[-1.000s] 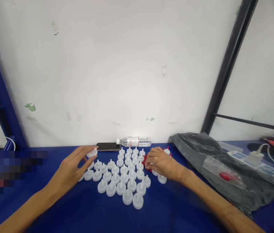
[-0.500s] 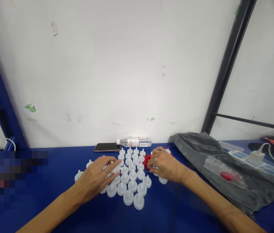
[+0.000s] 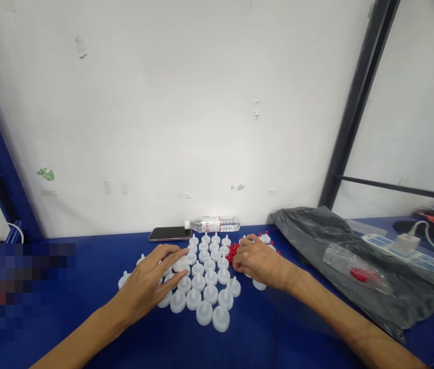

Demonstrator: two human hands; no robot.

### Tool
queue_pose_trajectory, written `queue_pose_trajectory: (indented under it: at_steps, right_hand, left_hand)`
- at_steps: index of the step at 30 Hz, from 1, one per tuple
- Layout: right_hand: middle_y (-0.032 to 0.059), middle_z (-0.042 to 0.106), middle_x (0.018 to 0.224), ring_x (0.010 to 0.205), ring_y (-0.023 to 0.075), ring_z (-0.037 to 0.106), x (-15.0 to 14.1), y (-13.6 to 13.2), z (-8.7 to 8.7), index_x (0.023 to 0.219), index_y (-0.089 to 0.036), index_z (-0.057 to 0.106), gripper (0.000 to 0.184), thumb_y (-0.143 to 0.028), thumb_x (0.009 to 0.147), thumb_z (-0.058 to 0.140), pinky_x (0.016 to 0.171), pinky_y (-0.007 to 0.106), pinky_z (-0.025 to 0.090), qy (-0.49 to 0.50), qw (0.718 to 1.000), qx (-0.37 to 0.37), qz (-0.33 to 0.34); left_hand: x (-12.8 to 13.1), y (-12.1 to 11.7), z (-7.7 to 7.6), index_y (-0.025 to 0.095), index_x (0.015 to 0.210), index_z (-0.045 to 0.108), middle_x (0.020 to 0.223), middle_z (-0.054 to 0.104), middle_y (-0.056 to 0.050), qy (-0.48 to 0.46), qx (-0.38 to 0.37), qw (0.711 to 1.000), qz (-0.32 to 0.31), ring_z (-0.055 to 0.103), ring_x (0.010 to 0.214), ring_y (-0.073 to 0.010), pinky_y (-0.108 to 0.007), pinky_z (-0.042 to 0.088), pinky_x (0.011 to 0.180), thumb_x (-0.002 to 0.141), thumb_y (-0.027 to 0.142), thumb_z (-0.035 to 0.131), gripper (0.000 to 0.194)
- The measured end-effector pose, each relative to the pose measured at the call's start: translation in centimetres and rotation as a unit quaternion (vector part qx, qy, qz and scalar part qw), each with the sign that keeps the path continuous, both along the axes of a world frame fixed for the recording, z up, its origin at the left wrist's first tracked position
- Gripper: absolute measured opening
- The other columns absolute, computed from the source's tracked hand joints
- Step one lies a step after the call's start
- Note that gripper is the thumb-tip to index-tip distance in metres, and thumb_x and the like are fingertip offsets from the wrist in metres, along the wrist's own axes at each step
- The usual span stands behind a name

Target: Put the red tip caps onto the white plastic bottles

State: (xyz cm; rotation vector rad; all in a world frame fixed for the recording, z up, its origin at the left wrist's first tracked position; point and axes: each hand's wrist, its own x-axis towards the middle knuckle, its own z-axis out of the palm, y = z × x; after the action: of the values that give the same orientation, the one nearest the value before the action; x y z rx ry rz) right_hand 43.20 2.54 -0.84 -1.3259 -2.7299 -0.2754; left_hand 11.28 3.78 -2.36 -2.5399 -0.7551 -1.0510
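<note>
Several white nozzle caps (image 3: 204,312) stand in rough rows on the blue table, spouts up. Over the left side of the rows is my left hand (image 3: 149,274), its thumb and fingers around one white nozzle cap (image 3: 180,264), which looks tilted. A pile of small red tips (image 3: 233,253) lies right of the rows. Beside that pile my right hand (image 3: 261,261) is closed with its fingertips bent down and together; whatever is in them is hidden. Past my right hand, some white caps with red tips (image 3: 265,238) are partly covered by it.
A phone (image 3: 170,234) and a clear bottle (image 3: 217,224) lie along the wall. To the right, a grey plastic bag (image 3: 305,236) bears a clear bag with red pieces (image 3: 355,269). Beyond it is a power strip (image 3: 413,259) with plugged-in chargers.
My right hand's fingers have drawn closer together beside the red pile. My left hand has shifted slightly, with the white nozzle cap still between its fingers. The view has tilted a little.
</note>
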Motion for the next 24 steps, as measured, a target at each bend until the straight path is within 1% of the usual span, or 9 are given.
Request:
queue_pose_trajectory:
  at_steps: [2,6,9,13,15,17,20,24]
  right_hand:
    - [0.0022,0.074,0.084,0.093,0.0214,0.057,0.0,0.0,0.1,0.081,-0.022,0.072,0.019,-0.022,0.096,0.060,0.088,0.038,0.029,0.000,1.000,-0.003,0.002]
    - [0.0030,0.074,0.093,0.096,0.0220,0.058,0.3,-0.5,0.8,0.092,-0.022,0.073,0.008,-0.028,0.092,0.067,0.088,0.037,0.031,0.026,1.000,0.007,-0.008]
    - [0.0041,0.072,0.093,0.097,0.0231,0.058,0.6,-0.7,1.0,0.093,-0.023,0.075,0.011,-0.033,0.090,0.070,0.089,0.038,0.032,0.035,0.999,0.013,-0.020]
    - [0.0043,0.071,0.093,0.098,0.0224,0.060,0.6,-0.4,0.6,0.088,-0.022,0.075,0.007,-0.027,0.089,0.071,0.090,0.037,0.033,0.020,1.000,0.004,-0.020]
    - [0.0042,0.071,0.094,0.096,0.0218,0.060,0.5,-0.2,0.5,0.087,-0.022,0.075,0.005,-0.024,0.089,0.071,0.087,0.036,0.034,0.009,1.000,-0.003,-0.015]
    - [0.0041,0.071,0.095,0.096,0.0215,0.061,0.4,-0.2,0.7,0.088,-0.021,0.074,0.006,-0.026,0.090,0.070,0.085,0.035,0.035,0.014,1.000,-0.003,-0.011]
    - [0.0034,0.071,0.095,0.093,0.0200,0.062,0.2,-0.6,1.3,0.094,-0.022,0.071,0.011,-0.030,0.096,0.063,0.085,0.034,0.037,0.066,0.998,0.010,-0.007]
    - [0.0029,0.072,0.093,0.088,0.0180,0.063,-0.1,-1.0,1.6,0.100,-0.021,0.068,0.013,-0.025,0.099,0.056,0.083,0.031,0.042,0.138,0.990,0.031,-0.014]
  left_hand:
    - [0.0,0.0,0.0,0.023,0.135,0.056,0.114,0.066,-0.007,-0.001,-0.009,1.000,0.002,0.067,0.103,-0.0206,-0.031,0.058,0.088,0.098,0.033,0.057,0.038]
    - [0.0,0.0,0.1,0.025,0.135,0.057,0.114,0.066,-0.007,-0.004,-0.022,1.000,0.014,0.067,0.104,-0.0211,-0.032,0.058,0.090,0.099,0.035,0.056,0.038]
    - [0.0,-0.1,0.3,0.025,0.134,0.058,0.114,0.067,-0.007,-0.002,-0.028,1.000,0.011,0.068,0.103,-0.0209,-0.032,0.058,0.089,0.098,0.035,0.056,0.037]
    - [0.0,-0.1,0.3,0.024,0.133,0.059,0.114,0.067,-0.007,-0.004,-0.030,1.000,0.006,0.068,0.103,-0.0209,-0.031,0.059,0.088,0.098,0.035,0.057,0.037]
    - [0.0,-0.1,0.2,0.024,0.133,0.058,0.114,0.067,-0.007,-0.004,-0.033,0.999,0.006,0.068,0.103,-0.0212,-0.031,0.059,0.087,0.098,0.035,0.057,0.037]
    - [0.0,-0.1,0.2,0.023,0.134,0.058,0.115,0.066,-0.007,0.000,-0.035,0.999,0.004,0.067,0.103,-0.0215,-0.031,0.058,0.087,0.098,0.034,0.057,0.037]
    - [0.1,-0.2,0.1,0.024,0.135,0.055,0.117,0.064,-0.008,0.009,-0.034,0.999,0.001,0.066,0.104,-0.0215,-0.032,0.058,0.086,0.099,0.032,0.056,0.037]
    - [0.3,-0.4,0.1,0.024,0.135,0.055,0.117,0.062,-0.008,0.009,-0.041,0.999,-0.003,0.066,0.101,-0.0205,-0.032,0.058,0.085,0.099,0.031,0.056,0.036]
